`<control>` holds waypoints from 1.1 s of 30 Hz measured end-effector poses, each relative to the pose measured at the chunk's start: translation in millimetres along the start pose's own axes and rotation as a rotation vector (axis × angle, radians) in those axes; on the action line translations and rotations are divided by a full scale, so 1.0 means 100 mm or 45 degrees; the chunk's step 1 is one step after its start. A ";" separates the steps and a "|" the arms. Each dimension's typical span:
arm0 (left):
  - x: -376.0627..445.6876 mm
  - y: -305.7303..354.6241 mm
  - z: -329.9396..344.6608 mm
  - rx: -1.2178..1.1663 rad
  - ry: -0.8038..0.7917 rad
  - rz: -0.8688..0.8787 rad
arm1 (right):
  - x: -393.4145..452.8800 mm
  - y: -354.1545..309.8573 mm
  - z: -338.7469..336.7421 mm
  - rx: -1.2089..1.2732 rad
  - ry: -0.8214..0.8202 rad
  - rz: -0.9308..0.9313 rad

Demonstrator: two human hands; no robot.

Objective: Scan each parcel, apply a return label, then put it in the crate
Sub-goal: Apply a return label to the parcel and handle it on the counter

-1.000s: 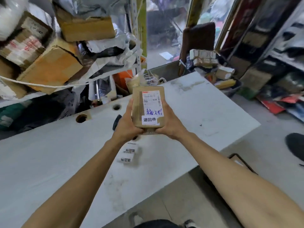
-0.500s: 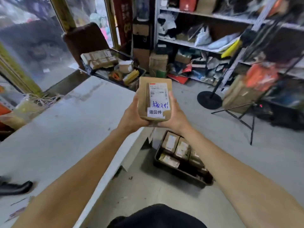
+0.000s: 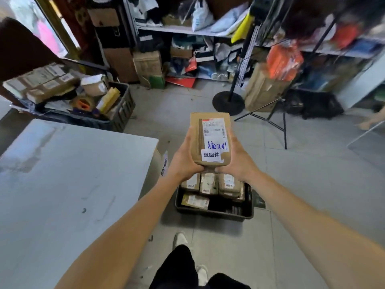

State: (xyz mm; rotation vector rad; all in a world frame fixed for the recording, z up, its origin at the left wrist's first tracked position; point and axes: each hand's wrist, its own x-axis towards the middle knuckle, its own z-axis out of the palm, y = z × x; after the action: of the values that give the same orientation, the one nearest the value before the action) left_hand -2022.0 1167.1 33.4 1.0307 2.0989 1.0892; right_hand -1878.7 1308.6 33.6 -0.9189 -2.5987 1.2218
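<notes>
We had the parcel (image 3: 210,138) up in both hands, hanging in the air above the crate (image 3: 214,212) on the floor, label side facing us. The white return label (image 3: 211,154) sat stuck on its lower front, so by our reading the sticking was done and only the drop remained.

To do that drop well, we reckoned the parcel had to come down level into the dark open pocket at the crate's near right, beside the flat parcel lying at near left (the far row already stood packed with labelled parcels (image 3: 209,183)). Lower it until it rests, then let go, label upward so it reads like the rest.

Our left hand (image 3: 184,161) gripped the parcel's left edge, thumb along the side and fingers curled under the bottom corner. Our right hand (image 3: 238,161) mirrored it on the right edge, thumb up the side. The fingertips underneath looked to be nearly meeting, though the box hid most of them. Both arms reached out long and nearly straight, wrists level, just to the right of the table (image 3: 62,184) corner.
</notes>
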 end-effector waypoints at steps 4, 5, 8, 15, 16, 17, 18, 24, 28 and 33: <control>0.38 -0.28 0.14 0.095 -0.055 -0.028 | 0.34 0.32 0.17 -0.230 -0.041 0.114; 0.47 -0.39 0.20 0.075 -0.069 -0.042 | 0.42 0.39 0.21 -0.294 -0.066 0.156; 0.72 -0.73 0.45 0.046 -0.114 -0.078 | 0.61 0.71 0.40 -0.405 -0.137 0.249; 1.32 -1.81 1.30 0.133 -0.171 -0.211 | 1.15 1.96 1.11 -0.477 -0.168 0.250; 1.39 -1.95 1.43 0.144 -0.173 -0.191 | 1.20 2.15 1.23 -0.494 -0.186 0.262; 1.46 -2.11 1.57 0.149 -0.168 -0.175 | 1.25 2.33 1.34 -0.504 -0.203 0.269; 1.52 -2.27 1.71 0.152 -0.156 -0.156 | 1.31 2.54 1.48 -0.510 -0.216 0.268; 1.89 -3.45 2.59 0.153 -0.138 -0.172 | 1.64 3.75 2.31 -0.616 -0.257 0.230; 2.12 -4.15 3.13 0.206 -0.196 -0.135 | 1.90 4.52 2.86 -0.683 -0.255 0.193; 2.19 -4.59 3.52 0.205 -0.175 -0.167 | 1.95 5.05 3.20 -0.770 -0.181 0.184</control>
State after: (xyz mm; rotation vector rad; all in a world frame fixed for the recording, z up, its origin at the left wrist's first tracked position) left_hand -2052.6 1323.3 -564.3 0.9959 2.1359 0.7743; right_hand -1911.5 1456.3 -576.9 -1.1590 -3.1319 0.5243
